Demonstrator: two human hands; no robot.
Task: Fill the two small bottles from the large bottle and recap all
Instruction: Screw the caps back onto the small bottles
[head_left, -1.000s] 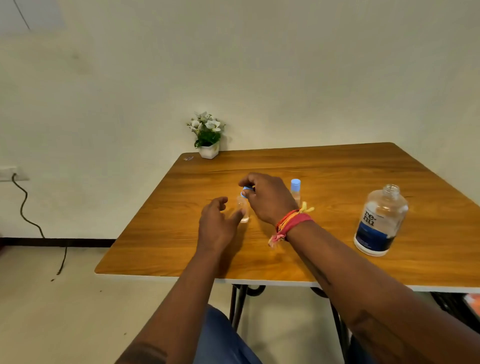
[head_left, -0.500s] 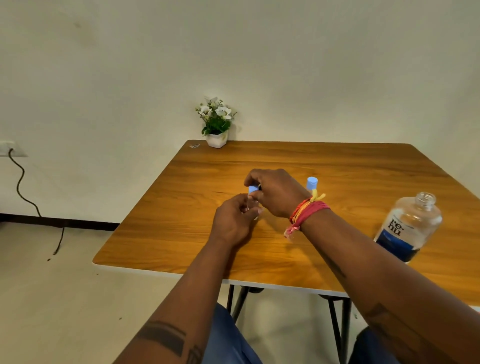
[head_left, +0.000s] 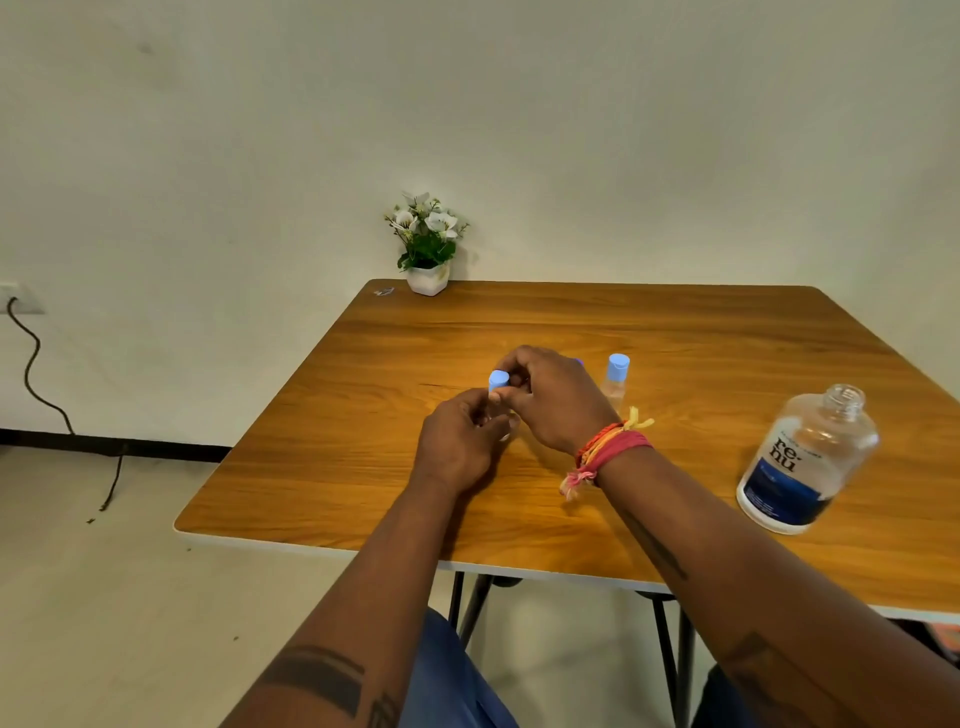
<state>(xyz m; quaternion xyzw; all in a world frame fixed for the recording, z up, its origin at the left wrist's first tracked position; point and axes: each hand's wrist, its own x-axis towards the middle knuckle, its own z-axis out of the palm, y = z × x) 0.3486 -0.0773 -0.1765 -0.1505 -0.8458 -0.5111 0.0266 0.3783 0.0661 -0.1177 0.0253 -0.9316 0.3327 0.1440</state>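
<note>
At the middle of the wooden table (head_left: 675, 332), my left hand (head_left: 460, 444) grips a small clear bottle, which is almost hidden by my fingers. My right hand (head_left: 553, 397) pinches the blue cap (head_left: 497, 380) sitting on top of that bottle. A second small clear bottle (head_left: 616, 379) with a blue cap stands upright just behind my right wrist. The large clear bottle (head_left: 808, 462) with a blue label stands uncapped at the right of the table, apart from both hands. Its cap is not visible.
A small white pot of flowers (head_left: 427, 247) stands at the table's far left corner, with a tiny scrap (head_left: 383, 291) beside it. A wall is close behind. A cable (head_left: 36, 374) hangs from a socket on the left wall.
My left hand moved in and closed round the small bottle. My right hand stays on the blue cap. The camera shifted, so the scene sits differently in view.
</note>
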